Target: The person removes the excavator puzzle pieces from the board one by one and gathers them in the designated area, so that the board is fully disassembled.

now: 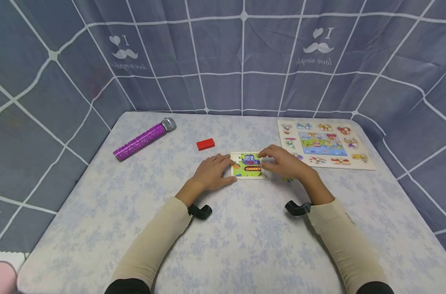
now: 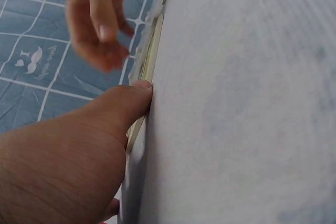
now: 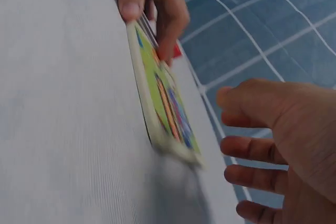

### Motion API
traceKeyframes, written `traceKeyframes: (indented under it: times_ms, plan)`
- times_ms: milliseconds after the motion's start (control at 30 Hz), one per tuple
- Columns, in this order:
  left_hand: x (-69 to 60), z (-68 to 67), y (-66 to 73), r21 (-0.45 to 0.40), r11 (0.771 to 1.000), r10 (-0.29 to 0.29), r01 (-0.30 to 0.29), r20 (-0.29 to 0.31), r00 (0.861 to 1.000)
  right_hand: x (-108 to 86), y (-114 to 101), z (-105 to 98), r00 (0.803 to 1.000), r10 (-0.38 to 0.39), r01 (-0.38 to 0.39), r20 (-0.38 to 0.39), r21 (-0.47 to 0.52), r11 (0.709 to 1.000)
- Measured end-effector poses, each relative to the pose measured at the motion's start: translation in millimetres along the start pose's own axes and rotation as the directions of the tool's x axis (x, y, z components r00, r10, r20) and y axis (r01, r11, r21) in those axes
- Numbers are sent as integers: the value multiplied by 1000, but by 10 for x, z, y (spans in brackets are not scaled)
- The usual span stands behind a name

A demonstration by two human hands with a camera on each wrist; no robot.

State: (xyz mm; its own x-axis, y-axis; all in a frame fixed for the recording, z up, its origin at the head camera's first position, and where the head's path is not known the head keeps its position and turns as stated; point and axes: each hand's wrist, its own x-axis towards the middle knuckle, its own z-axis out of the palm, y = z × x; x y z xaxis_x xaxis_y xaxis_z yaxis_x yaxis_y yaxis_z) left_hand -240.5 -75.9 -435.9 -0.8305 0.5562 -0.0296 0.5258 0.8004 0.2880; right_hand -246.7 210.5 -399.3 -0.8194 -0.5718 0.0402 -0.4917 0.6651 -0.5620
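A small picture puzzle (image 1: pixel 247 167) in a pale frame, showing a blue and red vehicle on green, lies on the table. My left hand (image 1: pixel 213 172) grips its left side, thumb at the near corner and fingers toward the far edge; the left wrist view shows the thumb of the left hand (image 2: pixel 79 145) against the frame's edge. By the right side is my right hand (image 1: pixel 281 163), fingers loosely bent. In the right wrist view the right hand (image 3: pixel 283 140) holds nothing and is apart from the puzzle (image 3: pixel 163 98).
Behind the puzzle lies a red block (image 1: pixel 205 144). A purple glittery microphone (image 1: pixel 143 141) is at the back left, a larger picture board (image 1: pixel 366 164) at the back right. A small colored piece (image 1: pixel 289 180) shows partly under the right wrist. Grid-patterned cloth (image 1: pixel 223 53) hangs behind the table.
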Motion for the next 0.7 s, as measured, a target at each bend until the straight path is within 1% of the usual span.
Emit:
traceKeyframes:
  times_ms: [100,167,233,300,367,433,500,600,700]
  plan:
    - [-10,26,0,14,1000,-1,1,-7,1000,320,-115,155,1000,9,-7,25,-95,995]
    - [-14,34,9,9,1000,2,-2,-9,1000,470,-165,245,999,44,-38,30,-165,986]
    - [-16,40,15,1,1000,10,-10,-7,1000,566,-192,318,996,87,-81,19,-219,972]
    - [-11,37,18,-5,1000,18,-18,-9,1000,618,-200,372,992,124,-119,3,-242,963]
    - [-7,28,13,1,1000,18,-18,-16,1000,651,-206,398,991,134,-133,-14,-238,962]
    - [-5,15,1,4,1000,15,-15,-23,1000,669,-219,406,990,139,-140,-17,-210,968]
    - [-7,2,-7,-1,1000,12,-12,-24,1000,684,-218,414,988,151,-150,-11,-177,973]
    - [-13,-6,-7,-12,1000,8,-8,-9,1000,697,-197,430,984,180,-177,11,-137,975]
    - [-30,-16,-11,-9,1000,0,0,-6,1000,715,-194,445,985,172,-170,15,-96,981]
